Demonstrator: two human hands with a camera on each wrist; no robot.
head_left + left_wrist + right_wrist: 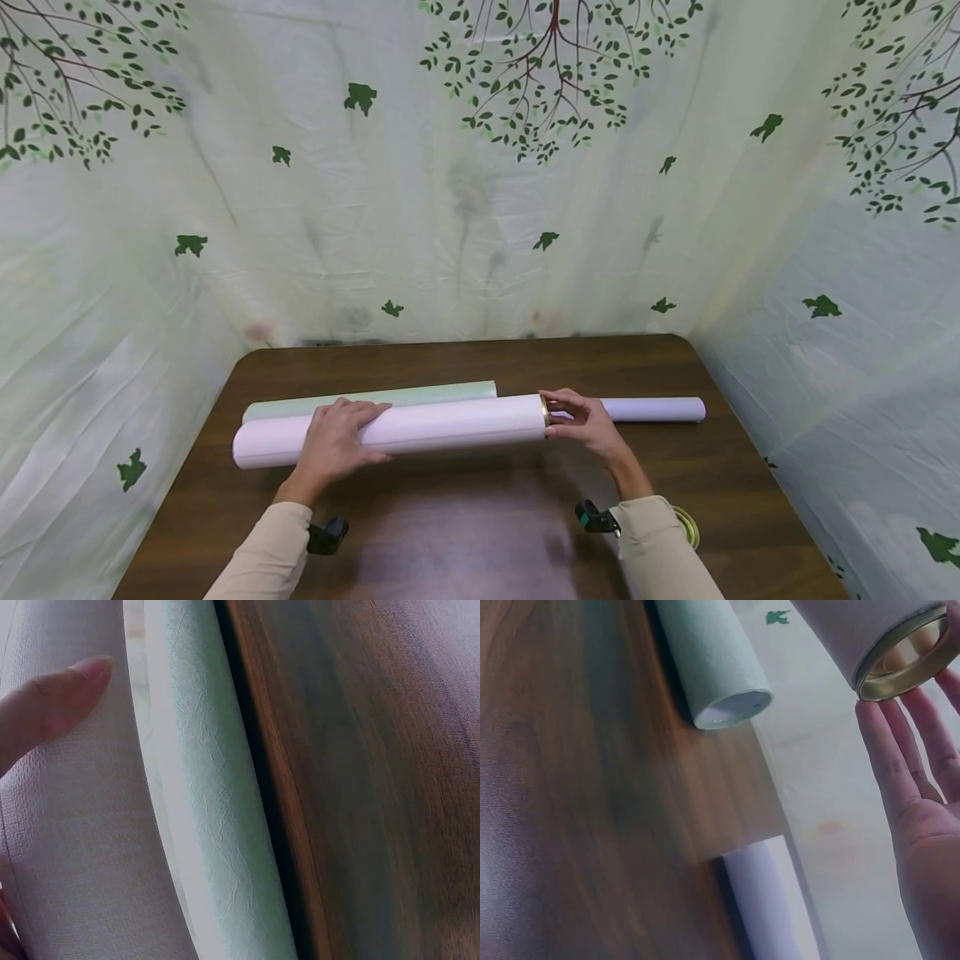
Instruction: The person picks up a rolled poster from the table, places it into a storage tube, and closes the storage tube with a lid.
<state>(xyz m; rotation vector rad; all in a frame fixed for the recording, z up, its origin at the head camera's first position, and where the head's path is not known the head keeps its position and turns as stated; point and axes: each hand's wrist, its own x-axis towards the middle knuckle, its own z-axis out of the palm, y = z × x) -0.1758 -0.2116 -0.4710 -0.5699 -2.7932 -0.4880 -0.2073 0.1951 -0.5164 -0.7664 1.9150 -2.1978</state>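
A long white tube (450, 422) is held raised and slightly tilted above the table, its seam running lengthwise. My left hand (337, 446) grips it left of its middle, and the thumb lies along its textured surface in the left wrist view. A shiny gold ring (900, 664) sits at the tube's right end, with its open inside showing. The fingertips and thumb of my right hand (588, 425) pinch that ring at its edge. In the right wrist view these fingers look fairly straight, and the thumb is mostly out of frame.
Behind the white tube lies a pale green tube (375, 396), with an end visible in the right wrist view. A thinner lilac-white tube (652, 409) lies to the right. Gold-yellow rings (688, 527) rest by the right sleeve on the brown wooden table (750, 517). Leaf-printed curtains (465, 208) surround it.
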